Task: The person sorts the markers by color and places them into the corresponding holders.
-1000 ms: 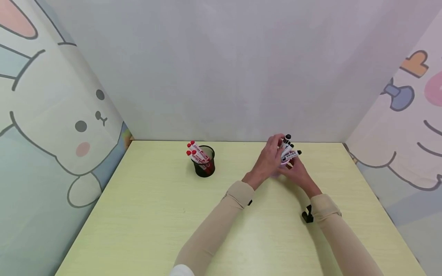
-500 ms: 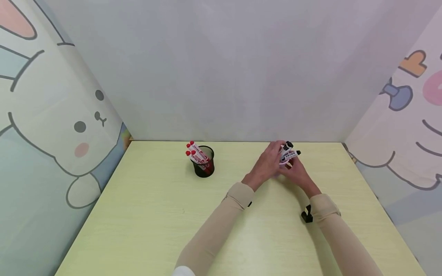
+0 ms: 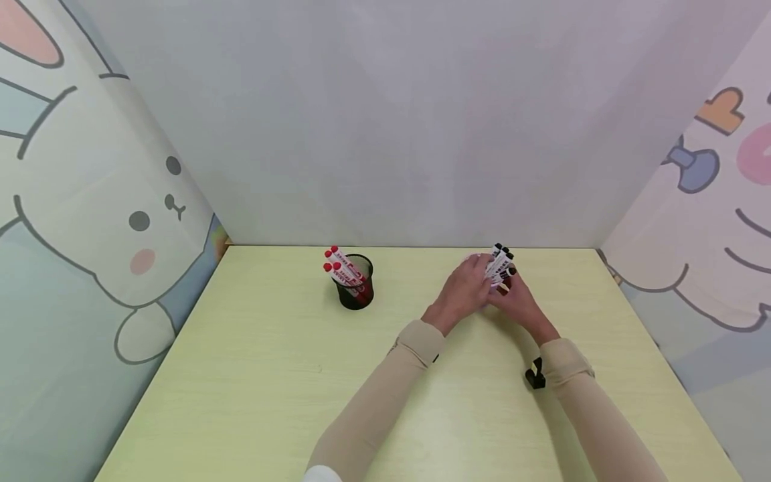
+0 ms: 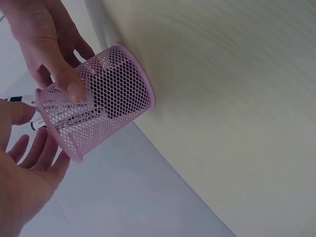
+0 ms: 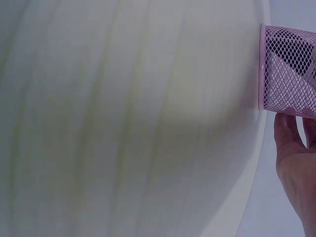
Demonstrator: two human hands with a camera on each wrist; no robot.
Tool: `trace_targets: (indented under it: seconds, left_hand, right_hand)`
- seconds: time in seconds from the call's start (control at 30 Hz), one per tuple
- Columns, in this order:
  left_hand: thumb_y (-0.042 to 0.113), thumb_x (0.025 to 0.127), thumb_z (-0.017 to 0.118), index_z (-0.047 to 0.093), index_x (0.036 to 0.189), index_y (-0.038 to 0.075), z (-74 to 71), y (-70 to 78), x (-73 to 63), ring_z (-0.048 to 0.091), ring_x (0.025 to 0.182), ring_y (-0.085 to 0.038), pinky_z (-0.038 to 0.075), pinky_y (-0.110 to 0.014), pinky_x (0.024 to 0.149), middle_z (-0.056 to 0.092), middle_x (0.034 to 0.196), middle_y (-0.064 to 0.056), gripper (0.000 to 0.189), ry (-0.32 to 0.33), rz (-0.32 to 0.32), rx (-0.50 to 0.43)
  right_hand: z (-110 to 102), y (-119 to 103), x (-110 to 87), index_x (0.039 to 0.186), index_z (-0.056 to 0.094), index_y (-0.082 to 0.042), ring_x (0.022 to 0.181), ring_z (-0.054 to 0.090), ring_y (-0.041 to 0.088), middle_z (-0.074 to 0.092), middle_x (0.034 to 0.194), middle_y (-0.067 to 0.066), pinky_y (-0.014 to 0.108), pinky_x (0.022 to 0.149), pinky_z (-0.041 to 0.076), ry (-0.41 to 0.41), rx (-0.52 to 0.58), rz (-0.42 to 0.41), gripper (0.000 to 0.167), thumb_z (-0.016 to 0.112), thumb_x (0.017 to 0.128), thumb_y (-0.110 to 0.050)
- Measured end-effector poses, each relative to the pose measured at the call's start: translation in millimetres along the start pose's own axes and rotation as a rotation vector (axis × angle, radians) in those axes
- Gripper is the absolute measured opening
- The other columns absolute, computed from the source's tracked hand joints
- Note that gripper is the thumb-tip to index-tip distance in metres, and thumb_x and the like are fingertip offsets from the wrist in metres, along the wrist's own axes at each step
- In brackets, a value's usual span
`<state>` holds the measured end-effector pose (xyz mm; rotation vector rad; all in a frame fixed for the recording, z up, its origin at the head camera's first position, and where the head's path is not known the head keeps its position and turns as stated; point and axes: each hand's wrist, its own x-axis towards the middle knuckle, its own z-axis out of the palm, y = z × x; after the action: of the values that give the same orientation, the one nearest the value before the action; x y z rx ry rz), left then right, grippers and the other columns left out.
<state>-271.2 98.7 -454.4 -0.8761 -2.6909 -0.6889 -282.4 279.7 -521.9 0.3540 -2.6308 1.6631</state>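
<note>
A pink mesh pen holder (image 4: 118,86) is between my two hands at the back right of the table. Several white markers with black caps (image 3: 498,264) stick up out of it. My right hand (image 3: 523,309) grips the holder's side, its thumb flat on the mesh in the left wrist view. At the top, my left hand (image 3: 465,288) has its thumb against the markers and its fingers bent around them at the rim. From the head, both hands hide most of the holder; its base (image 5: 262,69) shows in the right wrist view.
Toward the back left, a black mesh pen holder (image 3: 355,298) stands with several red-capped markers (image 3: 346,271) leaning left in it. A plain pale wall (image 3: 385,134) rises behind the light wooden table (image 3: 241,375). Cartoon-printed panels (image 3: 138,187) flank both sides.
My left hand has come down from a raised marker to the rim. The black-capped markers now sit lower and closer together; the one jutting right is drawn in. My right hand holds its place.
</note>
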Motion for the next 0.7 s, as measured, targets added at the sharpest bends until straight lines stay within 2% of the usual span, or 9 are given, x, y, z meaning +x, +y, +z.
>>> trace_targets:
  seconds: [0.17,0.4,0.6,0.67,0.7]
  left_hand:
    - [0.02,0.104,0.06,0.056,0.138,0.007,-1.1,-1.1,-0.9,0.058,0.121,-0.018,0.048,-0.026,0.102,0.06,0.136,-0.011,0.036,0.0,0.002,0.013]
    - [0.022,0.104,0.061,0.06,0.133,0.009,-2.2,-1.4,-2.8,0.058,0.12,-0.017,0.049,-0.028,0.101,0.061,0.136,-0.008,0.032,0.005,-0.007,0.022]
    - [0.021,0.104,0.061,0.063,0.129,0.01,-2.5,-3.6,-4.3,0.06,0.114,-0.018,0.051,-0.028,0.097,0.063,0.133,-0.008,0.028,0.029,-0.015,0.006]
    - [0.021,0.104,0.061,0.064,0.128,0.01,-2.5,-4.7,-4.6,0.061,0.113,-0.018,0.051,-0.028,0.097,0.063,0.132,-0.008,0.027,0.034,-0.018,0.003]
    - [0.022,0.104,0.061,0.064,0.128,0.01,-2.4,-5.2,-4.8,0.061,0.113,-0.018,0.051,-0.028,0.097,0.063,0.132,-0.008,0.027,0.036,-0.018,0.001]
  right_hand:
    - [0.0,0.6,0.1,0.16,0.02,-0.002,0.129,0.046,0.034,0.041,0.15,0.026,0.039,0.109,0.047,0.008,0.005,-0.016,0.084,0.072,0.094,-0.001]
    - [0.6,0.0,-0.7,0.161,0.018,-0.002,0.127,0.046,0.034,0.039,0.151,0.026,0.039,0.106,0.049,0.003,-0.015,-0.008,0.086,0.072,0.094,-0.002]
    - [1.6,-0.6,-1.8,0.16,0.019,-0.002,0.125,0.047,0.032,0.04,0.151,0.026,0.019,0.097,0.048,0.001,0.011,-0.008,0.086,0.073,0.093,-0.002]
    - [1.5,-0.4,-1.4,0.16,0.019,-0.002,0.128,0.046,0.034,0.039,0.151,0.025,0.02,0.099,0.049,-0.009,0.018,-0.003,0.086,0.073,0.094,-0.003]
    - [1.5,-0.6,-1.2,0.16,0.019,-0.002,0.13,0.046,0.035,0.039,0.152,0.025,0.024,0.103,0.049,-0.014,0.021,0.003,0.086,0.073,0.094,-0.004]
